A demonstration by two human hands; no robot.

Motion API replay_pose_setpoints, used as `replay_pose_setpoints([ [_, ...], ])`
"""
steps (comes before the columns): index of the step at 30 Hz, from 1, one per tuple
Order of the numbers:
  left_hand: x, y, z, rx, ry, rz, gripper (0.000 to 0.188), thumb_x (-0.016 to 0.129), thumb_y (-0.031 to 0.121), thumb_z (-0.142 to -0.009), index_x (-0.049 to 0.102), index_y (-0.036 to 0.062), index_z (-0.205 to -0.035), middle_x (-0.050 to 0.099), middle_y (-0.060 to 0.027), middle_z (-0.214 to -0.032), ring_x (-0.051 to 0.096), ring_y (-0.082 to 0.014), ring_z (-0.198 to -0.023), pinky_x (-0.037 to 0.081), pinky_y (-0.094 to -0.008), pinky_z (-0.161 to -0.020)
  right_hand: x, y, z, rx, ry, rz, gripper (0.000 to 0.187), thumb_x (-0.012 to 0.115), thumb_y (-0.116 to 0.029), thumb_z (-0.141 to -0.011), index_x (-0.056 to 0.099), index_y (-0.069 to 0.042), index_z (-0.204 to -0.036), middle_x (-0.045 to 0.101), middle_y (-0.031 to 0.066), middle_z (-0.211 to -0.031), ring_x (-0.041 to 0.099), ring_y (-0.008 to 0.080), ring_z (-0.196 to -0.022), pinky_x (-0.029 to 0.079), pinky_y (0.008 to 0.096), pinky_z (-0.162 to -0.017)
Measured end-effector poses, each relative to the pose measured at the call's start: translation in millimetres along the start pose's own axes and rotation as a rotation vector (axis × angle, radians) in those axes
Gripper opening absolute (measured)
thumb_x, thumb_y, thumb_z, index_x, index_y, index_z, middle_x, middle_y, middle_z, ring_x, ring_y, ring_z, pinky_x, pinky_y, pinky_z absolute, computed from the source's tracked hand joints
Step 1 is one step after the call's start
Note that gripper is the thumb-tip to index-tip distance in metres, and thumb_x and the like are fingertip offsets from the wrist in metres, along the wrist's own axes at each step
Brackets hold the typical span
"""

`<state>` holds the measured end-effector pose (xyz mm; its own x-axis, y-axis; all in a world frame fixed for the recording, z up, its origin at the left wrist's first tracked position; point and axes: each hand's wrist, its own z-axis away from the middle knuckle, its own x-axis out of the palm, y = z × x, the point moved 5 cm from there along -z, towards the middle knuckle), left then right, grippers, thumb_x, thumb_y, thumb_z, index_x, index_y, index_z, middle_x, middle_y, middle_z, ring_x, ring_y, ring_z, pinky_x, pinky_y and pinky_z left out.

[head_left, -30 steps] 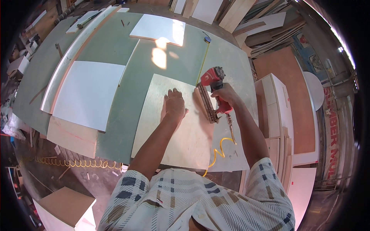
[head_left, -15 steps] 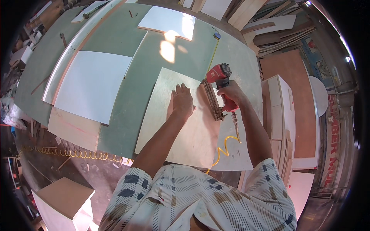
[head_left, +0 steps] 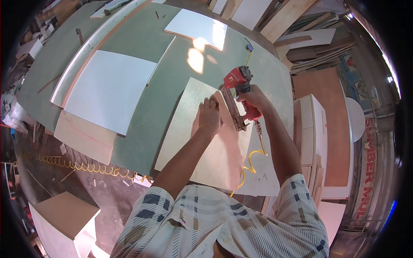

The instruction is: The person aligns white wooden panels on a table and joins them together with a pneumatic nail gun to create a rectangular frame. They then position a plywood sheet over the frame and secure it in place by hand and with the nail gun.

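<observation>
A pale plywood panel (head_left: 185,146) lies on the green worktop in front of me. My left hand (head_left: 210,118) rests on its upper middle, palm down, fingers stretched out and slightly bent. In my right hand (head_left: 254,99) is a red and black pneumatic nail gun (head_left: 233,79), gripped by its handle. The gun's long magazine (head_left: 231,107) slants over the panel's right part; whether its nose touches the wood I cannot tell. A yellow coiled air hose (head_left: 254,167) runs from the handle's base past the panel's lower right edge.
White boards (head_left: 112,90) lie on the green worktop (head_left: 142,137) to the left, another (head_left: 195,28) at the far side. A blue tape measure (head_left: 249,47) sits beyond the gun. Cabinet boxes (head_left: 307,129) stand at right; a brown-topped box (head_left: 66,213) is at lower left.
My right hand has brought the nail gun leftward, further over the plywood panel. My left hand stays on the panel. The whole view has shifted slightly.
</observation>
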<state>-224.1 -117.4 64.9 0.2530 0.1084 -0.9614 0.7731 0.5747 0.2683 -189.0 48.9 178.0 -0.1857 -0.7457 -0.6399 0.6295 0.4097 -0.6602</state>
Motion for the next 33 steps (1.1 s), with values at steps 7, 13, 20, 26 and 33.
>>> replay_pose_setpoints([
  [7, 1.9, -1.7, 0.4, -0.010, 0.011, 0.009, 0.103, 0.078, 0.055, -0.085, 0.033, -0.0013, -0.160, 0.033, -0.0173, -0.166, 0.028, -0.0377, -0.154, 0.027, -0.0504, -0.125, 9.5, -6.7, -0.1, 0.040, -0.023, -0.001, 0.011, 0.072, -0.005, -0.077, 0.066, 0.001, -0.084, 0.063, 0.0069, -0.065, 0.060, 0.0173, -0.051, 0.047, 0.0359, -0.051],
  [13, 0.8, -1.2, -1.7, -0.015, -0.021, -0.003, 0.103, 0.078, 0.055, -0.086, 0.033, -0.0012, -0.160, 0.035, -0.0181, -0.164, 0.029, -0.0379, -0.153, 0.027, -0.0511, -0.124, 11.9, -3.7, -2.3, 0.046, -0.015, 0.018, 0.010, 0.072, -0.004, -0.077, 0.066, 0.001, -0.084, 0.063, 0.0069, -0.065, 0.060, 0.0172, -0.051, 0.048, 0.0368, -0.051],
  [20, 4.1, -2.8, -5.9, -0.016, 0.001, -0.030, 0.104, 0.076, 0.057, -0.086, 0.031, -0.0013, -0.161, 0.035, -0.0189, -0.164, 0.029, -0.0379, -0.153, 0.027, -0.0521, -0.124, 12.2, -4.0, -14.1, 0.057, -0.010, 0.080, 0.010, 0.071, -0.003, -0.077, 0.065, 0.001, -0.084, 0.062, 0.0074, -0.064, 0.060, 0.0180, -0.050, 0.051, 0.0375, -0.050],
  [26, 3.6, -20.2, 12.9, 0.048, 0.068, 0.024, 0.102, 0.069, 0.059, -0.090, 0.030, -0.0028, -0.160, 0.032, -0.0195, -0.166, 0.026, -0.0365, -0.156, 0.023, -0.0500, -0.127, 24.8, -18.9, -7.5, -0.025, -0.008, -0.010, 0.009, 0.073, -0.003, -0.075, 0.065, 0.002, -0.073, 0.063, 0.0081, -0.064, 0.061, 0.0182, -0.051, 0.050, 0.0371, -0.050],
  [33, -4.0, -69.6, 96.3, 0.058, 0.195, 0.048, 0.086, 0.049, 0.061, -0.102, 0.032, 0.0020, -0.162, 0.027, -0.0162, -0.170, 0.022, -0.0323, -0.158, 0.014, -0.0496, -0.130, 34.1, -36.3, -20.1, -0.054, -0.041, 0.018, 0.008, 0.074, -0.004, -0.077, 0.068, 0.001, -0.081, 0.065, 0.0081, -0.065, 0.062, 0.0183, -0.051, 0.049, 0.0347, -0.052],
])
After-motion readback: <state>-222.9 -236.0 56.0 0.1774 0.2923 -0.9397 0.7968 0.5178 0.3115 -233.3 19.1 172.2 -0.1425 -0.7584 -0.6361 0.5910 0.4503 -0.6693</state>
